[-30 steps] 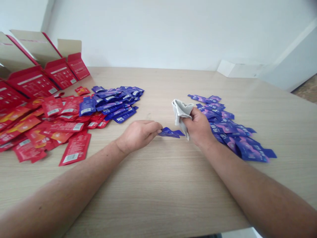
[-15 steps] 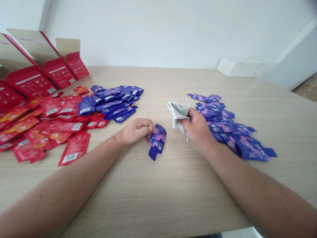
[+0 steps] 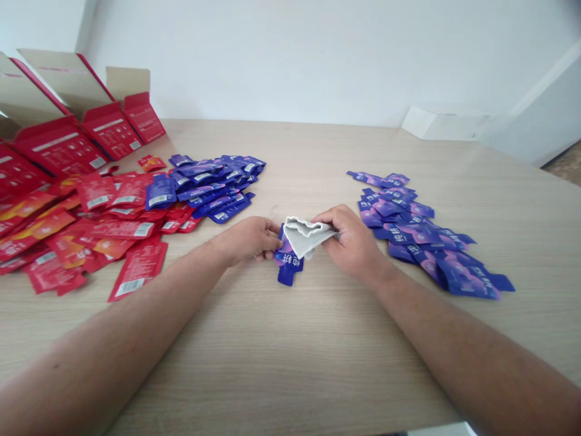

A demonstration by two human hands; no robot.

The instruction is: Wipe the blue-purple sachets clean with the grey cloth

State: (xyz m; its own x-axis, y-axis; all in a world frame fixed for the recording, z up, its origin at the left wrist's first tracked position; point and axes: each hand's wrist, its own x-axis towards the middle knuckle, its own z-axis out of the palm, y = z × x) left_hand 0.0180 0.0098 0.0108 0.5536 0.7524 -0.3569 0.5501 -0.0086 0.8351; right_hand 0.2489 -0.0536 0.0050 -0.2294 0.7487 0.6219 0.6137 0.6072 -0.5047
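My left hand (image 3: 255,240) pinches the left edge of a purple-blue sachet (image 3: 285,275), which lies at the middle of the table with its printed face up. A folded white cloth (image 3: 303,237) is gripped in my right hand (image 3: 351,241), between thumb and fingers. The cloth is over the upper part of the sachet and hides it; whether it presses on the surface I cannot tell. To the right of my right hand spreads a pile of purple-blue sachets (image 3: 411,233), printed faces up.
Another heap of purple-blue sachets (image 3: 213,184) lies left of centre, mostly barcode side up. It borders a large heap of red sachets (image 3: 104,233). Open red cartons (image 3: 59,145) stand behind at the left. A white box (image 3: 442,123) is at the table's back right.
My right hand has moved left, bringing the cloth from beside the sachet to over it. My left hand stays at the sachet's left edge, and the sachet has turned slightly more upright in view.
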